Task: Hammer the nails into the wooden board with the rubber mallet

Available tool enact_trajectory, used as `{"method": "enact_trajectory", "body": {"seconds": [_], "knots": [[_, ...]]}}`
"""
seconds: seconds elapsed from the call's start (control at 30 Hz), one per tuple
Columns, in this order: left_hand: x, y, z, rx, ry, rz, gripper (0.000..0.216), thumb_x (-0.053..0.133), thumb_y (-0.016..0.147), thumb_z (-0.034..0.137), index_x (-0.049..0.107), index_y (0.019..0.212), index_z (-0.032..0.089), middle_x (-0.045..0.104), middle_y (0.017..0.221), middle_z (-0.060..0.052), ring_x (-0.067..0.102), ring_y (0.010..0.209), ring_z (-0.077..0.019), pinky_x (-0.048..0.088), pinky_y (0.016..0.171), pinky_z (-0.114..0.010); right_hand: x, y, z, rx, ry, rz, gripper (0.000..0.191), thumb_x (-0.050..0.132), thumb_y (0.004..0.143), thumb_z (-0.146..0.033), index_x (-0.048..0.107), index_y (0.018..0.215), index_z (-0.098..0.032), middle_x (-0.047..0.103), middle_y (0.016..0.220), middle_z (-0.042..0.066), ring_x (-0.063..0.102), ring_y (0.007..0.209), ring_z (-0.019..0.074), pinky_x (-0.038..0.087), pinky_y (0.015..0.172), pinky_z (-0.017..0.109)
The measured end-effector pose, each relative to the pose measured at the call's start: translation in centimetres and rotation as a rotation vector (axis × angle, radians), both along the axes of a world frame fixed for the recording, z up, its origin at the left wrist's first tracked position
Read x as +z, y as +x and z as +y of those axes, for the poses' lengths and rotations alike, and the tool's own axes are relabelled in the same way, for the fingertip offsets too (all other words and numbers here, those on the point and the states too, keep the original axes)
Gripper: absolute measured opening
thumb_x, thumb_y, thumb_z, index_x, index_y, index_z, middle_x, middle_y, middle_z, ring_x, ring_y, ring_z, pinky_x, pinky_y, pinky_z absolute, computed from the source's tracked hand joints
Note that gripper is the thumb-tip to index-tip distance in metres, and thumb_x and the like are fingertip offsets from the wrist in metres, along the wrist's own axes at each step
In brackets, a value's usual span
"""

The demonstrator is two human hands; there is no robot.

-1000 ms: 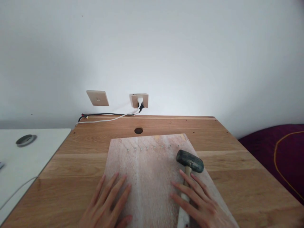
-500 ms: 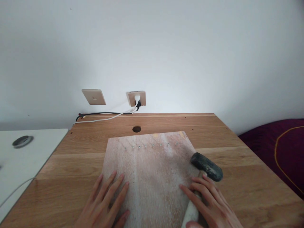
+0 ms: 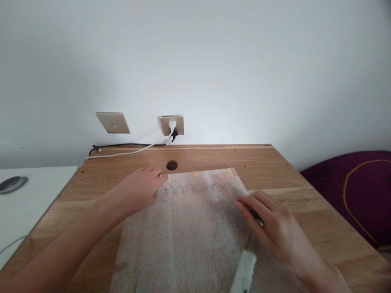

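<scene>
A pale, whitewashed wooden board [image 3: 189,232] lies on the wooden desk [image 3: 305,228], with a row of small nails [image 3: 198,186] standing near its far edge. My left hand [image 3: 139,190] reaches forward to the left end of that row, fingers held together and tips at the first nail. Whether it pinches anything is not clear. My right hand [image 3: 270,226] lies curved over the dark head of a mallet [image 3: 244,270] at the board's right edge. Only a sliver of the head shows under the fingers, and the pale handle runs toward me.
A round cable hole [image 3: 171,165] is in the desk just beyond the board. A wall socket [image 3: 171,125] with white and black cables and a blank wall plate [image 3: 113,122] sit behind. A white table [image 3: 27,199] adjoins on the left; a dark purple cushion [image 3: 357,191] lies right.
My left hand left the board's near edge and stretched forward to the nail row. My right hand slid the mallet to the right and now covers its head.
</scene>
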State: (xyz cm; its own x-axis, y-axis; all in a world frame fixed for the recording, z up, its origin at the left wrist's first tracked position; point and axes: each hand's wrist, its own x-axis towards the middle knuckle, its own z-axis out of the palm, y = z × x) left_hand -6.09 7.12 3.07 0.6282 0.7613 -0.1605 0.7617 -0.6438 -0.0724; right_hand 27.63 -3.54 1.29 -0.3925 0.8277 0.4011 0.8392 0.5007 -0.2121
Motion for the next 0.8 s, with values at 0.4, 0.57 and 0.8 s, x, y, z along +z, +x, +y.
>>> {"method": "enact_trajectory", "body": {"seconds": [0.4,0.57,0.8], "knots": [[-0.3,0.4,0.6,0.015,-0.170,-0.030,0.030,0.049,0.084,0.000,0.063,0.102,0.019,0.072,0.093,-0.008,0.070,0.085,-0.0262,0.047,0.072,-0.035,0.3,-2.6,7.8,-0.176,-0.251,-0.580,0.022,0.050,0.101,-0.011,0.068,0.088,-0.015,0.072,0.088,0.010,0.070,0.085,0.0240,0.048,0.075,0.032],[1.1,0.0,1.0,-0.029,-0.134,-0.277,0.017,0.050,0.095,0.011,0.063,0.099,0.021,0.070,0.100,-0.005,0.067,0.087,-0.0216,0.044,0.074,-0.031,0.8,-2.7,8.0,-0.178,-0.286,-0.547,0.018,0.051,0.101,-0.011,0.067,0.092,-0.015,0.072,0.095,0.011,0.070,0.090,0.0240,0.047,0.074,0.030],[-0.7,0.3,1.1,-0.049,-0.199,-0.212,0.020,0.050,0.096,0.009,0.067,0.096,0.020,0.072,0.098,-0.005,0.069,0.090,-0.0221,0.045,0.078,-0.032,0.1,-2.4,8.4,-0.156,-0.319,-0.517,0.022,0.050,0.096,-0.003,0.068,0.092,-0.015,0.071,0.091,0.009,0.068,0.082,0.0216,0.045,0.072,0.031]]}}
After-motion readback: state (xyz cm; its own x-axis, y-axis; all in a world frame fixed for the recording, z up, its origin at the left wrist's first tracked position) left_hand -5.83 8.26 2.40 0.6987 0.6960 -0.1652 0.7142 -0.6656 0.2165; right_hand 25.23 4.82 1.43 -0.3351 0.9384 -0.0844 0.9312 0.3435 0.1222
